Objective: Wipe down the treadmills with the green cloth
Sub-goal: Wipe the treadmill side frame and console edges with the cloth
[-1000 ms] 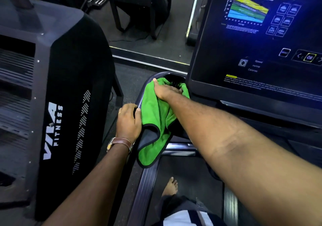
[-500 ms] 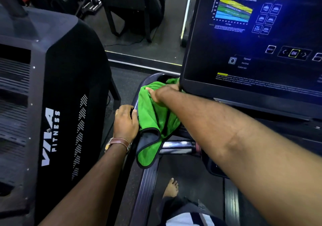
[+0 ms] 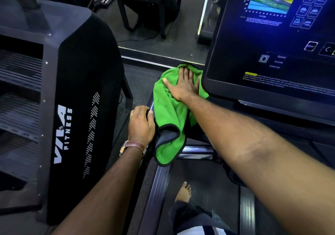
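Two dark machines crowd the scene: a matte VIA FITNESS housing [image 3: 59,118] at left, the treadmill's glossy console screen [image 3: 272,40] at right. Between them, the right hand [image 3: 183,87] presses flat, fingers straight, on the plush green cloth [image 3: 168,111] draped over the curved handrail [image 3: 157,184]. The left hand [image 3: 141,124] curls round that rail beside it.

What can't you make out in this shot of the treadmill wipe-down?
Head view only:
- Surface under the green cloth: covered by cloth and right hand.
- Screen small text: blurred; right side cut off.
- Left hand fingertips: curled over the rail, hidden.
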Available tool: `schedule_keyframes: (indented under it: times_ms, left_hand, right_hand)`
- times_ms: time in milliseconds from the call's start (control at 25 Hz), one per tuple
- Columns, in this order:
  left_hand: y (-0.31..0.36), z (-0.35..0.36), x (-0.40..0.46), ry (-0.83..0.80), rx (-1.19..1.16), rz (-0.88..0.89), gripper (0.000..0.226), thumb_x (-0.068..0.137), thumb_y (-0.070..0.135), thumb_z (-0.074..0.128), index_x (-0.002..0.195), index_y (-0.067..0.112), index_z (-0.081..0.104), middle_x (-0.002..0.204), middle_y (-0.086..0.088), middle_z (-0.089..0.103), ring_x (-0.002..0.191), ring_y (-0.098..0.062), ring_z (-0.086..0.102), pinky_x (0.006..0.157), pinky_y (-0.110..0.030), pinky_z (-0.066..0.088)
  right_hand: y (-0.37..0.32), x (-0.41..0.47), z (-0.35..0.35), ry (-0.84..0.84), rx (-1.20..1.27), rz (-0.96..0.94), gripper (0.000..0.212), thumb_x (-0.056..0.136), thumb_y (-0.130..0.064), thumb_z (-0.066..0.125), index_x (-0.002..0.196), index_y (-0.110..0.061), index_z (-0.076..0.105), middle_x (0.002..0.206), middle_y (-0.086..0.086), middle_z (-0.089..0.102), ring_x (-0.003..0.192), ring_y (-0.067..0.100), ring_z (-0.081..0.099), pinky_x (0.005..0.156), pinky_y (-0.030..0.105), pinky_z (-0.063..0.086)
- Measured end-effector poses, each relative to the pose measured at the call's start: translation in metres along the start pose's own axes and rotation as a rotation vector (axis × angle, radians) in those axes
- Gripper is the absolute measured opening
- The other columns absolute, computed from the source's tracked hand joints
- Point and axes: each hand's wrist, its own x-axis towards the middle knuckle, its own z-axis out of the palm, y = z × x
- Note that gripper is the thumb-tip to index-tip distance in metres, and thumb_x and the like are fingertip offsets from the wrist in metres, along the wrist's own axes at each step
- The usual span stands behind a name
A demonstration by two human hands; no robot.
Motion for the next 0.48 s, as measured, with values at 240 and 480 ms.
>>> schedule_keyframes:
  times_ms: [240,480]
  left_hand:
    - [0.001,0.0,0.005,-0.004,-0.02,-0.029,0.019,0.089,0.018,0.047,0.088,0.004,0.06,0.092,-0.014,0.059,0.086,-0.031,0.053,0.083,-0.037,0.039]
    - [0.003,0.0,0.004,-0.013,0.021,-0.029,0.019,0.083,0.012,0.047,0.091,0.001,0.059,0.093,-0.017,0.058,0.088,-0.034,0.052,0.083,-0.037,0.037]
  right_hand:
    - [-0.006,0.011,0.016,0.133,0.018,-0.311,0.074,0.089,-0.07,0.04,0.148,-0.026,0.036,0.157,0.0,0.032,0.146,0.019,0.021,0.12,0.046,-0.002]
    - [-0.027,0.03,0.013,0.048,-0.173,-0.431,0.063,0.084,-0.067,0.048,0.137,-0.032,0.052,0.145,-0.006,0.049,0.139,0.015,0.034,0.119,0.054,0.007]
